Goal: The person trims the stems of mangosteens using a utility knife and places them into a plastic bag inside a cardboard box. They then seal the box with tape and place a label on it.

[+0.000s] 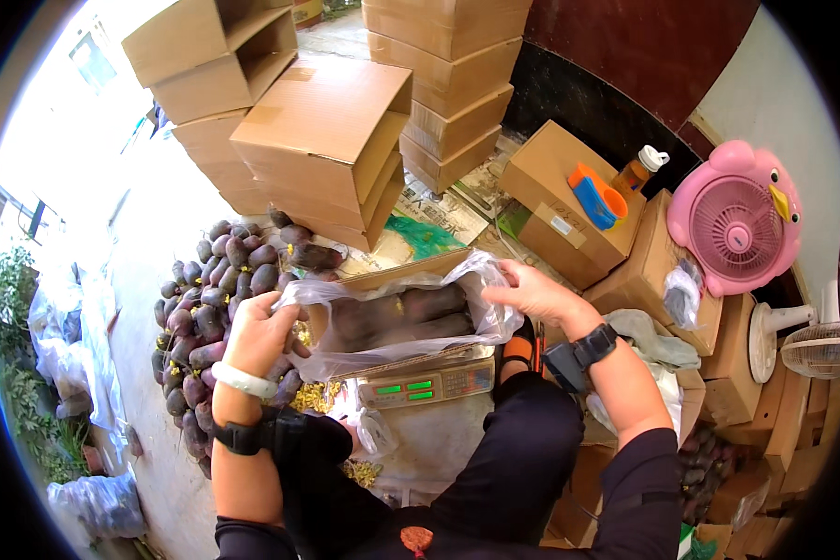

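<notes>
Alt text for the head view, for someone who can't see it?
A person's left hand and right hand hold the edges of a clear plastic liner in a cardboard box of dark purple oblong produce, on a digital scale. A produce pile lies at left; stacked cartons stand beyond, a pink fan at right.

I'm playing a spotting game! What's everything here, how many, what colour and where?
Boxes: many, brown, top and right
Open carton: one, brown, centre
Plastic bag: one, clear, lining carton
Dark produce: many, purplish, heaped left, some in carton
Scale: one, silvery, under carton
Scraps: many, yellow, near scale
Netting: one, green, behind carton
Bottle: one, brownish, upper right
Fans: two, pink and white, right
Plants: several, green, left
Legs: two, black-trousered, bottom
Left hand: one, black wristband, bag's left edge
Right hand: one, black wristband, bag's right edge
</notes>
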Tool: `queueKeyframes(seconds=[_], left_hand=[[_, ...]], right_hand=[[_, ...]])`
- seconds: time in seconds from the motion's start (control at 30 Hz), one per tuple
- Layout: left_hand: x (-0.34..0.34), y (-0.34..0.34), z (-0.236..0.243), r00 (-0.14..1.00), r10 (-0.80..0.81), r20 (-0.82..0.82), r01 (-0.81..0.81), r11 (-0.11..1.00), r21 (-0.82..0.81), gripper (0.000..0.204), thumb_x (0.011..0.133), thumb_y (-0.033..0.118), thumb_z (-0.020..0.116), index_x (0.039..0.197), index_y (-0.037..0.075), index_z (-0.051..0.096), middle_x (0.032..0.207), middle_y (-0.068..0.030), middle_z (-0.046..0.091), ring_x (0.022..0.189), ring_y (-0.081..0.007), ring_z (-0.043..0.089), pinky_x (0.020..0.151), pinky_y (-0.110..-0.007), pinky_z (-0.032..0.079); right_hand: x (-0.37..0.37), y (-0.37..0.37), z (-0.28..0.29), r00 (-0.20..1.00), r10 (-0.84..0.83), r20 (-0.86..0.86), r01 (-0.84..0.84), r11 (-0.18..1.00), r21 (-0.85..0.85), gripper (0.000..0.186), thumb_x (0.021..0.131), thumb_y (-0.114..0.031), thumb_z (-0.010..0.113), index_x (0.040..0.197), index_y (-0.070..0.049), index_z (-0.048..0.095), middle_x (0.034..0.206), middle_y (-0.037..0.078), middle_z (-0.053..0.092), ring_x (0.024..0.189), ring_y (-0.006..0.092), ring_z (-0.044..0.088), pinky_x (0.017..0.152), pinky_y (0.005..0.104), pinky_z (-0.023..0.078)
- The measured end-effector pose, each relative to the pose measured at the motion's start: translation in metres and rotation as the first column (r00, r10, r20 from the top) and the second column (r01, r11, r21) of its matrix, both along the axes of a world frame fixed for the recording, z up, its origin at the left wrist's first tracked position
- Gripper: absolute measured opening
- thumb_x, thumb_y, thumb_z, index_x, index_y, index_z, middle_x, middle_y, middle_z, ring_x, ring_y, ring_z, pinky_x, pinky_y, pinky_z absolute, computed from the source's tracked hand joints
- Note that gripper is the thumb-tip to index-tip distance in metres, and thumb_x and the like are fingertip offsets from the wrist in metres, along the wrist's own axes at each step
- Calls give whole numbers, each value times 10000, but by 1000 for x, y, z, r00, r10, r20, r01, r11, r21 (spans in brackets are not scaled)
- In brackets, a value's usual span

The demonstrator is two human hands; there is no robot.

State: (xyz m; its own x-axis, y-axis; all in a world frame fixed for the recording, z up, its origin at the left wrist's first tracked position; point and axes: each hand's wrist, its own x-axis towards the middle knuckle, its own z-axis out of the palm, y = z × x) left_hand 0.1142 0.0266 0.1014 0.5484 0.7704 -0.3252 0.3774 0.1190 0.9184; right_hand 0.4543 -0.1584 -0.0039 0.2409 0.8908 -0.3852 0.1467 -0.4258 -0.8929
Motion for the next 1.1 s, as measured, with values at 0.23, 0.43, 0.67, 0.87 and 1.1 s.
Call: queueKeyframes(seconds=[0.23, 0.43, 0.67, 0.87, 1.1], left_hand=[[-9, -2, 11, 946, -30, 322, 84, 984, -156, 188, 915, 131, 543, 936, -42, 613, 685, -50, 593, 546, -148, 576, 604, -286, 530], [-6, -11, 13, 779, 96, 619, 80, 965, -250, 231, 906, 78, 494, 1073, -47, 592, 792, -90, 642, 729, -183, 632, 774, -362, 546], [19, -24, 10, 861, 36, 507, 122, 953, -277, 458, 881, -25, 450, 1334, 31, 493, 1255, -140, 597, 778, -233, 688, 677, -339, 584], [25, -38, -2, 776, 61, 628, 253, 882, -398, 345, 861, 53, 615, 1195, 7, 542, 1048, -75, 631, 791, -153, 643, 690, -301, 528], [12, -34, 12, 924, -328, -198, 370, 628, 685, 311, 723, 158, 737, 947, -37, 643, 811, -171, 645, 697, -227, 625, 654, -328, 495]], right_hand=[[-14, 8, 72, 972, -144, -185, 159, 985, 66, 193, 903, -137, 573, 742, -33, 597, 654, -12, 558, 584, 92, 537, 572, 256, 465], [-59, 19, 136, 796, -36, -604, 232, 940, 250, 234, 982, -214, 506, 974, 3, 593, 696, -11, 551, 687, 116, 584, 729, 334, 543], [-135, 47, 135, 872, -11, -490, 124, 972, 198, 773, 937, -565, 473, 1482, -65, 250, 1454, 123, 307, 1278, 259, 386, 853, 424, 520], [-168, 78, 105, 982, 174, 77, -190, 902, 386, 884, 898, -657, 457, 1454, 11, 293, 1482, 153, 304, 1347, 216, 317, 953, 359, 442], [-152, 80, 100, 904, 288, -317, -185, 930, 318, 577, 947, -477, 540, 1247, 15, 567, 1044, 26, 628, 937, 80, 554, 842, 246, 458]])
